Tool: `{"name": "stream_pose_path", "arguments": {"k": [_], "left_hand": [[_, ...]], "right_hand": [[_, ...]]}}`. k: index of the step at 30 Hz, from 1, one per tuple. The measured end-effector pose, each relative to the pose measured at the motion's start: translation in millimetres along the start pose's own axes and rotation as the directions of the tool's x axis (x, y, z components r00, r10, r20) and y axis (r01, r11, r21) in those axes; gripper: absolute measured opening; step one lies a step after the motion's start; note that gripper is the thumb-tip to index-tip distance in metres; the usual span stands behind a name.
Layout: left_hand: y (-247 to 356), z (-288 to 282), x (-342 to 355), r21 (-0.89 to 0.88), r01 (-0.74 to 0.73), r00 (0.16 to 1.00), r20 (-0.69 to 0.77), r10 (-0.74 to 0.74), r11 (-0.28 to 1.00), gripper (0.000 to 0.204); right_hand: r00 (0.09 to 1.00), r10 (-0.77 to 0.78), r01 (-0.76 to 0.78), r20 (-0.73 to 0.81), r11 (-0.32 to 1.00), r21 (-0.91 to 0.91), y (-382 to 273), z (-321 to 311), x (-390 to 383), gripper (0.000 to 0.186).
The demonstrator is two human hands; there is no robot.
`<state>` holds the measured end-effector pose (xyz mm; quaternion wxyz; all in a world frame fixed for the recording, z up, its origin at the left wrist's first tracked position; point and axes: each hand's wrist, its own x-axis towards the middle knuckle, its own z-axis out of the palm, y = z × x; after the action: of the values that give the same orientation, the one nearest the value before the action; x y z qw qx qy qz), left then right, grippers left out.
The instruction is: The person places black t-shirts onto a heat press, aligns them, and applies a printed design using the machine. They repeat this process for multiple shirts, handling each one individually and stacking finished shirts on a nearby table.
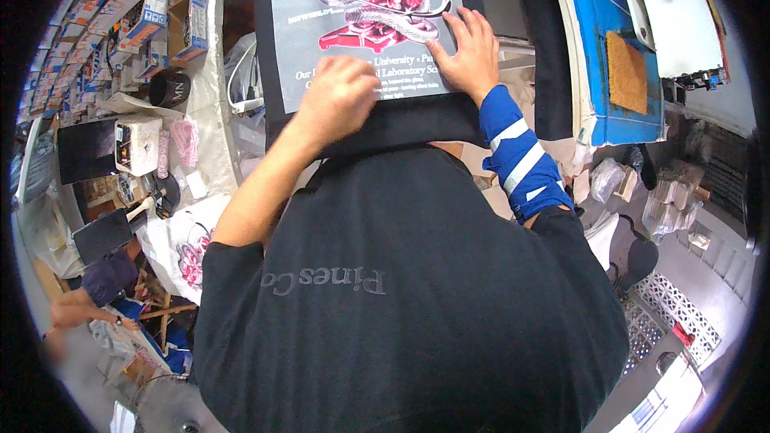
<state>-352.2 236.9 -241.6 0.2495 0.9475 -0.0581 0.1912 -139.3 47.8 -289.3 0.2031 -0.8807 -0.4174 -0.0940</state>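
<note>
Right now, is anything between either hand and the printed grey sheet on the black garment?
Nothing visible. The left hand, curled into a loose fist, presses the grey transfer sheet at its lower edge, and the right hand lies flat on its lower right corner. Both touch it directly, over the black garment.

Lighting: bright, even, soft shadows. Glare: white board [682, 16] far right. Distortion: strong fisheye bending, black rim. Blur: near-left edge soft.

A black shirt [401, 116] lies spread flat on the surface, straight ahead of the person. On it rests a grey printed sheet [365, 24] with a red and silver picture above lines of white lettering, its lower edge under both hands.
</note>
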Motion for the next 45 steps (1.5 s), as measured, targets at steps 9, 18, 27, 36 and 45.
{"name": "stream_pose_path", "arguments": {"k": [9, 18, 27, 36, 45], "left_hand": [[18, 37, -3, 0.116, 0.01, 0.999, -0.04, -0.006, 0.993, 0.019], [25, 48, -7, 0.204, 0.038, 0.994, -0.105, -0.017, 0.978, 0.027], [-28, 5, -2, 0.071, 0.198, 0.954, -0.242, -0.175, 0.978, 0.015], [-116, -32, -23, 0.082, 0.343, 0.902, -0.307, -0.304, 0.936, 0.039], [-117, -22, -32, -0.027, 0.407, 0.87, -0.292, -0.397, 0.913, 0.043]], "right_hand": [[1.0, -0.007, 0.007, -0.022, 1.0, -0.014, 1, 3, 0, 0.061], [1.0, 0.007, -0.007, 0.0, 1.0, -0.023, -1, 1, 1, 0.06], [0.998, 0.017, -0.018, 0.059, 1.0, 0.016, 0, -10, 13, 0.058], [0.999, -0.042, 0.042, -0.002, 0.991, 0.131, 15, -13, 29, 0.049], [0.996, -0.044, 0.033, 0.074, 0.989, 0.146, 13, -12, 22, 0.054]]}}
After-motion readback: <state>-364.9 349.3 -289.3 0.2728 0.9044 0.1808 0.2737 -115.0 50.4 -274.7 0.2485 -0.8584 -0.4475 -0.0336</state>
